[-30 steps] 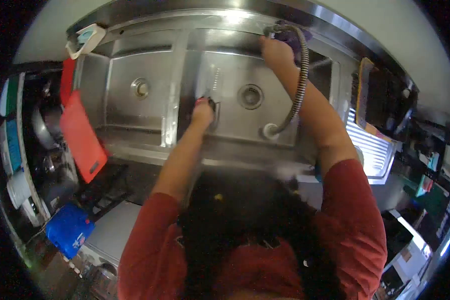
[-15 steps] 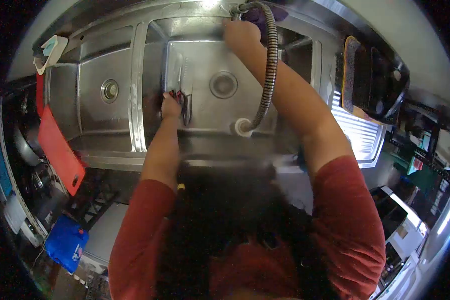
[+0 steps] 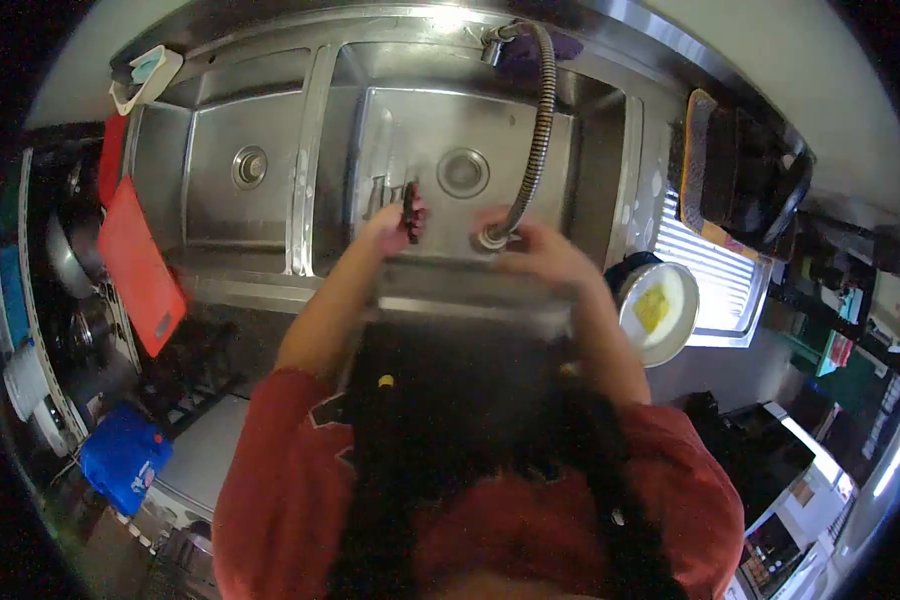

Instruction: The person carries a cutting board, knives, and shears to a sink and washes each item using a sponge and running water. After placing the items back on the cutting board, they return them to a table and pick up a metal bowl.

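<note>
My left hand point(image 3: 395, 230) is closed around what look like scissors point(image 3: 411, 212) with dark handles, held over the left part of the middle sink basin point(image 3: 510, 130). The blades are hard to make out, and shiny streaks show on the basin floor beside them. My right hand point(image 3: 550, 258), blurred by motion, has its fingers around the spray head point(image 3: 492, 237) at the end of the ribbed metal hose point(image 3: 542, 130). The hose arcs down from the faucet point(image 3: 493, 48) at the back of the sink. I see no water stream clearly.
A second basin point(image 3: 240, 215) lies to the left. A red cutting board point(image 3: 142, 265) leans at its outer edge, near a white caddy point(image 3: 155, 82). At right stand a white bowl point(image 3: 675, 320) with something yellow inside and a ridged drainboard point(image 3: 715, 285).
My right hand has come down from the faucet to the spray head. My left hand has shifted right and nearer with the scissors. The white bowl at right has come into view.
</note>
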Available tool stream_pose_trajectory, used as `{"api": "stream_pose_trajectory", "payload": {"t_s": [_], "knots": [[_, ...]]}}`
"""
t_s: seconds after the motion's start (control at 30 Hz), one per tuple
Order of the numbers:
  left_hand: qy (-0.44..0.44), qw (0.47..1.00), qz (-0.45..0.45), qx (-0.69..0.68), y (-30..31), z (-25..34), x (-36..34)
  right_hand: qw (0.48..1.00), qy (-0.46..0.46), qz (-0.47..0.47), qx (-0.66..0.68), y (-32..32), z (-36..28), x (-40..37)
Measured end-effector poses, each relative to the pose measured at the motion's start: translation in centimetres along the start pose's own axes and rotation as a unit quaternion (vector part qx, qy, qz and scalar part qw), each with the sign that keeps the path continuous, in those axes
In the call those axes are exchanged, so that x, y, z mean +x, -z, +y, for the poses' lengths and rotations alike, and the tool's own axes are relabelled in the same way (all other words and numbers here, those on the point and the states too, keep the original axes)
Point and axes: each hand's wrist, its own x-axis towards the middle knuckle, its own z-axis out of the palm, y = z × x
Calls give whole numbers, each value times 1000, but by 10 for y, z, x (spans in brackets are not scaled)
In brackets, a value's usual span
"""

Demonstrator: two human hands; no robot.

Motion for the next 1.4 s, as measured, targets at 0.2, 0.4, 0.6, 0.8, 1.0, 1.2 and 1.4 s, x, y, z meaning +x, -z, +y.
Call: {"api": "stream_pose_trajectory", "payload": {"t_s": [0.2, 0.4, 0.6, 0.8, 1.0, 1.2, 1.4], "knots": [[-51, 974, -158, -152, -116, -32, -38, 961, -46, 242, -124, -54, -6, 19], [-95, 974, -134, -154, -126, -43, -45, 948, 69, 288, -113, -69, -9, 41], [8, 979, -133, -157, -122, -31, -64, 934, 61, 314, -160, -74, -8, 36], [65, 971, -115, -197, -96, -12, -91, 937, 21, 336, -92, -50, 58, 19], [131, 938, -241, -211, -85, -2, -118, 955, -117, 270, 49, -39, 130, 41], [133, 959, -178, -177, -72, -3, -130, 673, 23, 168, 720, -52, 210, 94], [134, 963, -211, 103, -46, 19, -109, 573, -32, 272, 773, -58, 171, 87]]}}
